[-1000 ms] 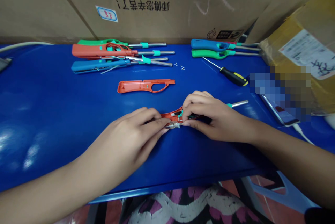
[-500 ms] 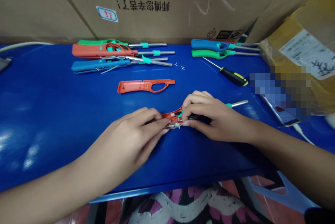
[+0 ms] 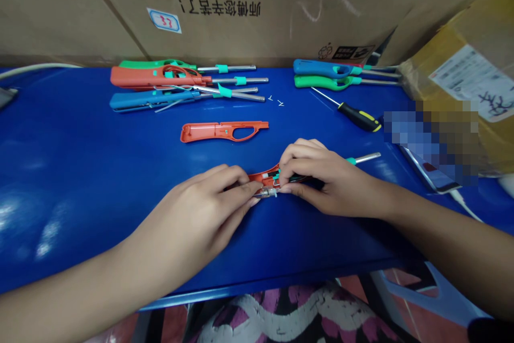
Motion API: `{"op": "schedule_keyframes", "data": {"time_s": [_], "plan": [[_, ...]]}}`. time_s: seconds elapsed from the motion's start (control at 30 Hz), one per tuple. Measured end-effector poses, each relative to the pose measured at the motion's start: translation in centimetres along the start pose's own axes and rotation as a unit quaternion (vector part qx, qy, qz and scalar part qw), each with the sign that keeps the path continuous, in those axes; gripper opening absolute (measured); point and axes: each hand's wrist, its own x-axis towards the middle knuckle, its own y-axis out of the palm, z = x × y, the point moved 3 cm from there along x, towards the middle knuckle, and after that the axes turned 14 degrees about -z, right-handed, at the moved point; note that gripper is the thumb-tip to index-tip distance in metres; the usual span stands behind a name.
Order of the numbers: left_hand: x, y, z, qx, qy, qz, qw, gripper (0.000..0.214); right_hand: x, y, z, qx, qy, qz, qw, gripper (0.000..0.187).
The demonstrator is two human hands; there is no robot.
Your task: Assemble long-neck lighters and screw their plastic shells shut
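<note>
An opened orange lighter (image 3: 265, 177) with a metal nozzle lies on the blue table (image 3: 80, 172) near its front edge. My left hand (image 3: 201, 214) pinches its handle end, where a small clear part (image 3: 268, 192) shows at my fingertips. Fingers curled, my right hand (image 3: 321, 180) grips the lighter's middle and hides most of the body. The metal nozzle tip (image 3: 367, 158) sticks out to the right past my right hand. A loose orange shell half (image 3: 223, 131) rests just behind the hands.
Several assembled lighters (image 3: 172, 83) lie at the back left, two more lighters (image 3: 333, 75) at the back right. A black-and-yellow screwdriver (image 3: 353, 114) lies right of centre. Cardboard boxes (image 3: 241, 6) line the back; a yellow parcel (image 3: 461, 65) and a phone (image 3: 429, 174) sit right.
</note>
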Motion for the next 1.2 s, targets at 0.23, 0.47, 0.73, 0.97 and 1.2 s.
{"op": "schedule_keyframes", "data": {"time_s": [0.23, 0.47, 0.73, 0.97, 1.2], "plan": [[-0.2, 0.0, 0.1, 0.000, 0.000, -0.001, 1.000, 0.026, 0.0, 0.0, 0.0, 0.000, 0.000, -0.001, 1.000, 0.009], [-0.1, 0.1, 0.0, 0.001, 0.001, -0.007, 1.000, 0.026, 0.1, 0.1, 0.1, 0.002, -0.002, -0.004, 1.000, 0.008], [0.1, -0.6, -0.2, 0.010, 0.015, -0.035, 0.999, 0.024, 0.1, -0.3, 0.4, -0.015, 0.000, -0.013, 1.000, 0.008], [0.0, -1.1, -0.4, 0.042, 0.049, -0.086, 0.994, 0.026, 0.3, -0.9, 0.9, -0.042, -0.003, -0.039, 0.998, 0.018], [-0.1, -0.8, -0.3, 0.034, 0.053, -0.075, 0.995, 0.025, 0.2, -0.5, 0.9, -0.028, 0.003, -0.037, 0.999, 0.014]]}}
